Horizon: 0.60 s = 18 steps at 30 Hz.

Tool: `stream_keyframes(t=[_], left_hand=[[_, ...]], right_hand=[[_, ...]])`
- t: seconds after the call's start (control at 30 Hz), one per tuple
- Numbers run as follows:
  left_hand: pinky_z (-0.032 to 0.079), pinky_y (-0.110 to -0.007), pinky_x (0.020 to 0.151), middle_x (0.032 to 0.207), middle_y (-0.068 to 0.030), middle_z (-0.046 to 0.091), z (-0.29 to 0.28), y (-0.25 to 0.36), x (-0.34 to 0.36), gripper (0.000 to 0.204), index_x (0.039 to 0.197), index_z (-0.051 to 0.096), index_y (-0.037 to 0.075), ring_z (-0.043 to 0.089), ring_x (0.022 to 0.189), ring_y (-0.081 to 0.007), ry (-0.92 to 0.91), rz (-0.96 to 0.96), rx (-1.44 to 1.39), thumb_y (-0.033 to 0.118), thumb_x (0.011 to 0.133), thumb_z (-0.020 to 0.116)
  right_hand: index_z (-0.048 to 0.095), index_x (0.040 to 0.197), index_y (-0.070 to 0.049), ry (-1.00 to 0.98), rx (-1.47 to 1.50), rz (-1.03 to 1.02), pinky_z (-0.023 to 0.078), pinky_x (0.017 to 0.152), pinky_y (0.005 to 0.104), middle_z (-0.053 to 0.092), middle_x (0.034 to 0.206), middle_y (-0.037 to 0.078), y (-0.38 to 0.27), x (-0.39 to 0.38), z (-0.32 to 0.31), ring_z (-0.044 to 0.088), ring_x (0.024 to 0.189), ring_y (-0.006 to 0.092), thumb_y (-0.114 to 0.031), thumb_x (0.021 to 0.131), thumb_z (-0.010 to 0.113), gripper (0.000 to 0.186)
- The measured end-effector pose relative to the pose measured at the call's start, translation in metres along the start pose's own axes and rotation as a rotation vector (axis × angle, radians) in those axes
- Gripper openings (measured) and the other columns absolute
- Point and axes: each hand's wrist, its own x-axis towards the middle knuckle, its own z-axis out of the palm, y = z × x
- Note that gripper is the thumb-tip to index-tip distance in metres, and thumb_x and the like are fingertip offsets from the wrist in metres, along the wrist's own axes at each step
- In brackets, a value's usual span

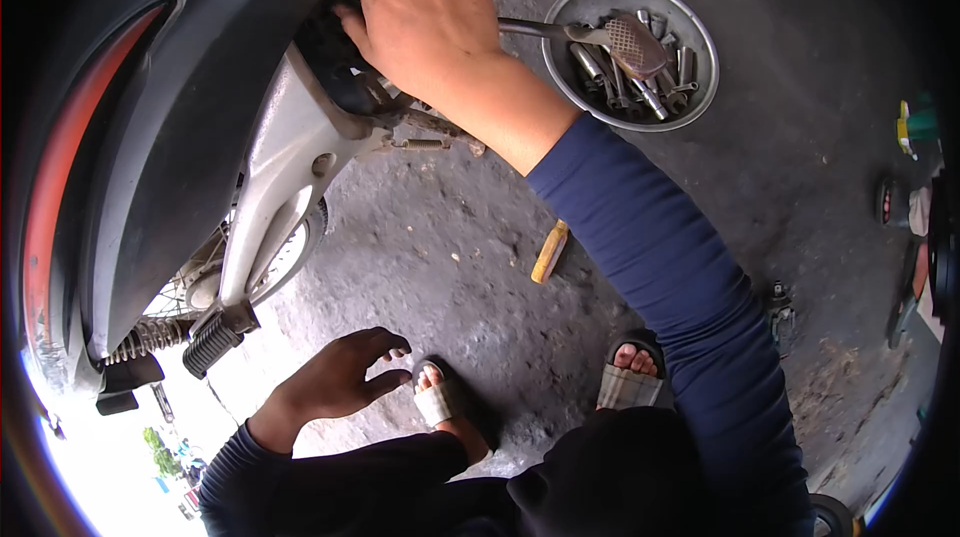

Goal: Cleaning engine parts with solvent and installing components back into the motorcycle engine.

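Observation:
My right hand (430, 22) reaches into the side of a motorbike (200, 97), against dark parts beneath the body panel. Its thumb is spread to the left; the fingertips are lost among those parts, so what they touch or grip is hidden. My left hand (335, 374) hangs low over the floor, fingers loosely bent and apart, with nothing in it. Beyond my right wrist sits a round metal bowl (707, 77) filled with sockets and wrenches (650, 97). A pedal with a worn, treaded pad (637, 47) juts from the motorbike over this bowl.
On the dark, rough floor (430, 257) lies a yellow handle (550, 252), partly behind my right sleeve. A grey swingarm (270, 177), a footpeg (218, 339) and a coil-spring shock absorber (145, 339) project below the panel. Another person's foot (885, 202) shows at far right.

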Motion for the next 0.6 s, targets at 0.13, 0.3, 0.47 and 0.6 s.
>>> stream_keyframes(t=[0.13,0.3,0.47,0.6], left_hand=[[0.049,-0.036,0.088,0.105,-0.0141,0.062,-0.003,0.000,0.002,0.033,0.113,0.059,0.002,0.061,0.098,-0.0268,0.026,0.067,0.061,0.022,0.087,0.068],[0.049,-0.037,0.087,0.105,-0.0149,0.062,-0.005,-0.004,-0.007,0.035,0.113,0.059,0.002,0.061,0.097,-0.0281,0.045,0.106,0.106,0.024,0.087,0.069],[0.049,-0.038,0.086,0.102,-0.0176,0.063,-0.007,0.003,-0.004,0.038,0.112,0.059,0.001,0.062,0.097,-0.0320,0.049,0.177,0.130,0.029,0.088,0.066],[0.049,-0.039,0.086,0.102,-0.0183,0.063,-0.011,-0.013,-0.016,0.039,0.112,0.059,0.000,0.061,0.097,-0.0329,0.064,0.178,0.165,0.030,0.088,0.065]], right_hand=[[0.072,0.083,-0.005,-0.448,0.352,0.266,0.055,0.075,0.0394,0.070,0.089,0.017,-0.002,0.024,-0.007,0.069,0.087,0.0299,-0.032,0.083,0.064,0.028],[0.072,0.086,-0.004,-0.330,0.423,0.377,0.055,0.080,0.0405,0.070,0.090,0.018,-0.006,0.021,0.005,0.068,0.091,0.0326,-0.031,0.080,0.065,0.028],[0.072,0.087,-0.004,-0.255,0.395,0.373,0.054,0.083,0.0399,0.069,0.093,0.019,0.010,0.027,0.005,0.067,0.093,0.0336,-0.023,0.077,0.069,0.022],[0.068,0.097,-0.006,-0.263,0.138,0.114,0.055,0.080,0.0390,0.065,0.102,0.017,0.004,0.007,-0.028,0.066,0.094,0.0312,-0.028,0.078,0.071,0.029]])
